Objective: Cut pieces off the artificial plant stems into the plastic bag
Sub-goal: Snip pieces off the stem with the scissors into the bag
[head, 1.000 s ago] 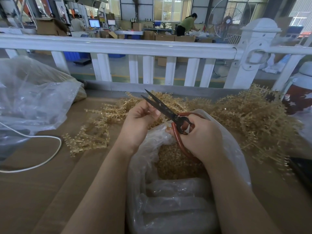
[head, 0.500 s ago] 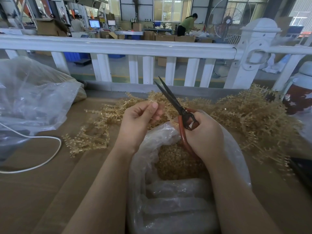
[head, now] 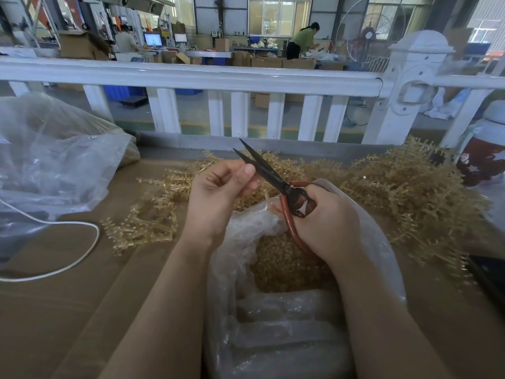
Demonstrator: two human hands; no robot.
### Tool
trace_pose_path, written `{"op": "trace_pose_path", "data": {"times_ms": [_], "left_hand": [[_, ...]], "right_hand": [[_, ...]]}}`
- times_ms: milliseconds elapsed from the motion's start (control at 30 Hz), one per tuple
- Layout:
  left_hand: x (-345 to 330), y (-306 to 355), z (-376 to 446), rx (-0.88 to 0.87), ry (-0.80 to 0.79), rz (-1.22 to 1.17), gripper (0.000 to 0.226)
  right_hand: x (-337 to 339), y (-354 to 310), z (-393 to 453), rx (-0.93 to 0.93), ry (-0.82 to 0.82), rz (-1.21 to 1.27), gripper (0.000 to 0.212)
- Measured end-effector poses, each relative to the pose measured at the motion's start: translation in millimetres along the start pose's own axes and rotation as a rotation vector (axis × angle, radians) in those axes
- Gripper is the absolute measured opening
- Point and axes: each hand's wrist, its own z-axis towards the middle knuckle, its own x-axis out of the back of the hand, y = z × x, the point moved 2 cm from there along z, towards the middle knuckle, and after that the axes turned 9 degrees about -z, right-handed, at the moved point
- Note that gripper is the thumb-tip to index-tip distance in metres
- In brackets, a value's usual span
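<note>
Red-handled scissors (head: 276, 181), one pair, sit in the right hand (head: 325, 217), whose fingers curl through and around the loops; the dark blades stand slightly parted and point toward the upper left of the frame. Just left of the blades, the left hand (head: 218, 192) is curled, thumb pressed to the fingers; whether a small stem piece lies in that pinch cannot be told. Below both hands, at the lower centre, one clear plastic bag (head: 382, 242) stands open, holding a heap of small golden cut pieces (head: 281, 266). Golden artificial plant stems (head: 404, 187) lie in a loose pile on the brown surface (head: 68, 310) across the middle and right of the frame, too tangled to count. A second clear bag (head: 49, 160) bulges at the left edge, its contents unclear, with one white cable (head: 82, 253) looping beneath it. One white railing (head: 191, 77) crosses the upper frame. At the right edge stands one red and white container (head: 483, 160); no writing is legible.
</note>
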Motion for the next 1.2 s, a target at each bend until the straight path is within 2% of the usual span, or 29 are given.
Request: {"op": "trace_pose_path", "data": {"times_ms": [133,233,333,533,767,1200], "left_hand": [[1.6,1.0,0.3,0.006,-0.03,-0.01,0.019],[1.1,1.2,-0.6,-0.031,-0.044,0.078,0.014],[-0.5,1.6,-1.6,-0.061,-0.031,0.174,0.015],[-3.1,3.7,-2.7,-0.086,-0.021,0.217,0.022],[-4.3,4.2,-2.7,-0.104,-0.05,0.199,0.027],[-5.7,4.5,-2.4,-0.06,-0.05,0.146,0.019]], "right_hand": [[4.7,-5.8,0.5,-0.027,-0.036,0.048,0.054],[6.6,-5.4,1.1,-0.017,-0.061,0.009,0.051],[10.0,-6.4,1.6,0.021,-0.049,-0.043,0.048],[8.0,-7.3,1.1,-0.005,-0.074,-0.027,0.053],[5.0,-6.1,1.2,0.012,-0.028,-0.039,0.052],[1.4,-3.3,0.4,0.009,-0.013,0.032,0.055]]}}
